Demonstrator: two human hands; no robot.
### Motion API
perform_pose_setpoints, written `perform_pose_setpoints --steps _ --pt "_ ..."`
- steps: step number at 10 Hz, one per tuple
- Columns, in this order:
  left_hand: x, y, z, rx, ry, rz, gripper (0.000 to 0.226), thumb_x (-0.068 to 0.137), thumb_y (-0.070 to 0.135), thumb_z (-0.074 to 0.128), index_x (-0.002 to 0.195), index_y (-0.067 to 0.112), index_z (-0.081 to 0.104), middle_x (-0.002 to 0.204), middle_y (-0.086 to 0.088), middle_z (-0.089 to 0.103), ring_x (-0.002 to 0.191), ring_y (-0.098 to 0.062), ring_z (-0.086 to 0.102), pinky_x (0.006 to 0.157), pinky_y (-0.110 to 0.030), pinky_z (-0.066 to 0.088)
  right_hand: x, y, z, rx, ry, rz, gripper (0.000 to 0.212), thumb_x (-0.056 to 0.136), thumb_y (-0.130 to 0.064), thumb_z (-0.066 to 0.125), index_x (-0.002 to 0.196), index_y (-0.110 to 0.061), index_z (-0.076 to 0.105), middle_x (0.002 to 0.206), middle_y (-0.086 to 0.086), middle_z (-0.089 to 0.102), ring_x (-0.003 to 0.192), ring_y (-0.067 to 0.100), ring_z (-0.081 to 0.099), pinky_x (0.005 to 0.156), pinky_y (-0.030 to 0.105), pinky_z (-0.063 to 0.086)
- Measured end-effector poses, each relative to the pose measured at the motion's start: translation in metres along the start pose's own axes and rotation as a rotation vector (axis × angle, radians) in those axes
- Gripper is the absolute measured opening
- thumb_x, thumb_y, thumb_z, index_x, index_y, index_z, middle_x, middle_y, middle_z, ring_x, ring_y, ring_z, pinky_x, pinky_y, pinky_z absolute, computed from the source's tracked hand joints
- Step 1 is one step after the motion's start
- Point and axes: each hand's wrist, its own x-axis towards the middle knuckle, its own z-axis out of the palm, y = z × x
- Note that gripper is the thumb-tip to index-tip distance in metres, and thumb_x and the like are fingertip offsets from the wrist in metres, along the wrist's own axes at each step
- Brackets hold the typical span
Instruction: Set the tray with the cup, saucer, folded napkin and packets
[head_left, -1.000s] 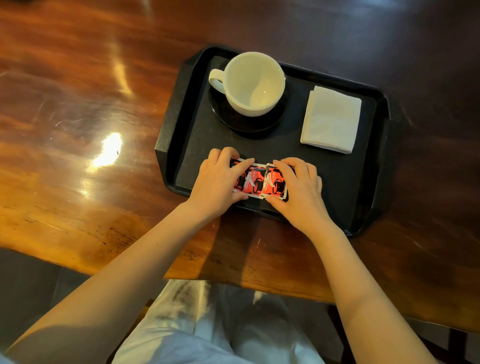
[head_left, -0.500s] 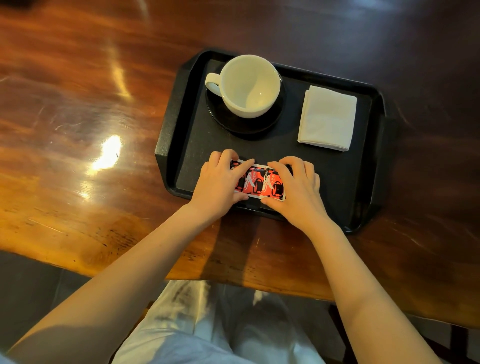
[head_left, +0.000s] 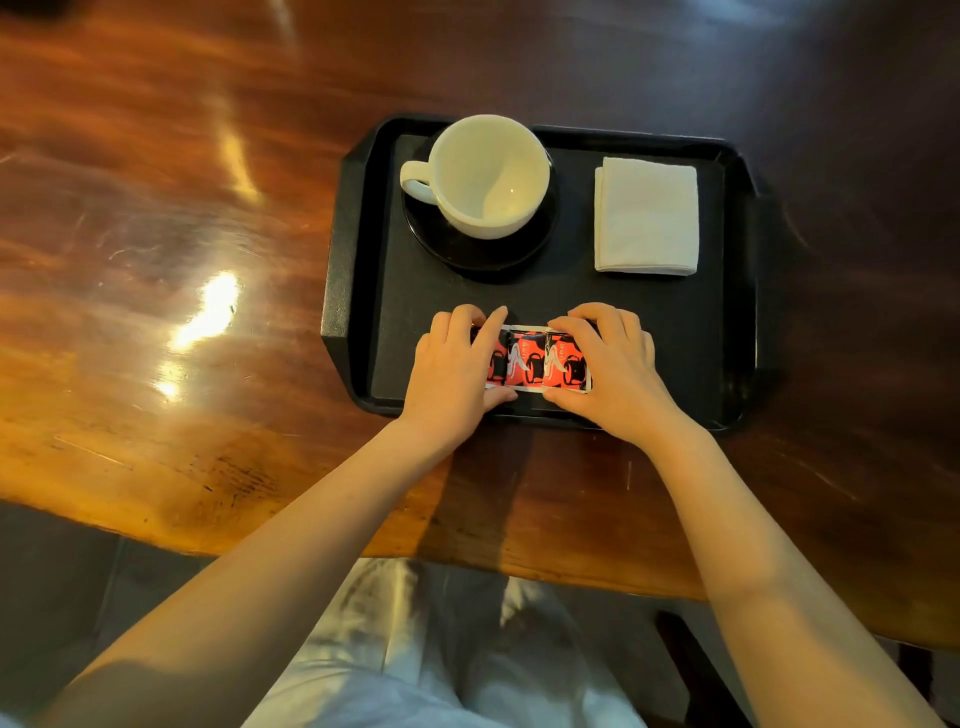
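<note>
A black tray (head_left: 358, 270) lies on the wooden table. At its back left an empty white cup (head_left: 488, 176) stands on a black saucer (head_left: 483, 254), handle to the left. A folded white napkin (head_left: 647, 215) lies at the back right. Two red-and-black packets (head_left: 537, 361) lie side by side near the tray's front edge. My left hand (head_left: 452, 369) pinches the left packet between fingers and thumb. My right hand (head_left: 613, 369) pinches the right packet the same way. Both hands cover the packets' outer ends.
The glossy wooden table (head_left: 171, 260) stretches to the left and behind the tray, with bright light reflections. Its front edge runs just below my wrists, and my lap in light trousers (head_left: 431, 660) shows beneath it.
My hands stay on the two packets, which now lie square to the tray's front edge. The view has shifted, so the tray appears straighter and more centred.
</note>
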Motion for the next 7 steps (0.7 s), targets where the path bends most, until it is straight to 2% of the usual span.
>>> perform_pose_setpoints --steps 2,4,5,6,7 --pt "0.000 -0.003 0.002 -0.002 0.018 -0.014 0.079 0.078 0.044 0.070 0.143 0.017 0.033 0.141 -0.008 0.038 0.127 -0.024 0.035 0.102 -0.034 0.035 0.001 0.003 0.001 0.011 -0.010 -0.003 0.073 0.074 -0.037 0.074 0.136 -0.025 0.037 0.143 0.002 0.032 0.132 0.021 0.022 0.108 0.043 0.020" --pt "0.000 -0.001 -0.004 0.017 0.001 0.015 0.078 0.079 0.047 0.067 0.143 0.017 0.033 0.142 -0.009 0.036 0.128 -0.023 0.033 0.102 -0.035 0.036 0.002 0.002 -0.005 0.002 -0.055 -0.006 0.079 0.074 -0.039 0.073 0.140 -0.025 0.032 0.144 0.001 0.030 0.133 0.020 0.020 0.109 0.043 0.020" --pt "-0.005 0.001 -0.018 0.038 -0.052 0.034 0.079 0.078 0.048 0.067 0.141 0.016 0.033 0.138 -0.009 0.036 0.126 -0.024 0.034 0.098 -0.038 0.043 -0.002 -0.002 -0.012 0.028 -0.129 0.017 0.080 0.075 -0.041 0.072 0.141 -0.025 0.030 0.145 0.001 0.030 0.134 0.021 0.022 0.110 0.044 0.020" --pt "0.004 -0.001 -0.035 0.086 -0.108 0.041 0.073 0.082 0.047 0.063 0.141 0.015 0.033 0.136 -0.010 0.036 0.125 -0.027 0.034 0.095 -0.040 0.045 0.007 -0.009 -0.025 0.048 -0.277 0.061 0.077 0.078 -0.044 0.069 0.141 -0.024 0.031 0.144 0.004 0.030 0.133 0.024 0.024 0.109 0.046 0.023" --pt "0.006 0.021 -0.100 0.197 -0.148 0.097 0.062 0.088 0.045 0.056 0.139 0.015 0.037 0.136 -0.011 0.038 0.126 -0.029 0.035 0.095 -0.043 0.044 0.000 -0.021 -0.084 0.022 -0.297 0.060 0.073 0.080 -0.048 0.065 0.141 -0.024 0.034 0.143 0.008 0.033 0.132 0.029 0.028 0.108 0.050 0.029"
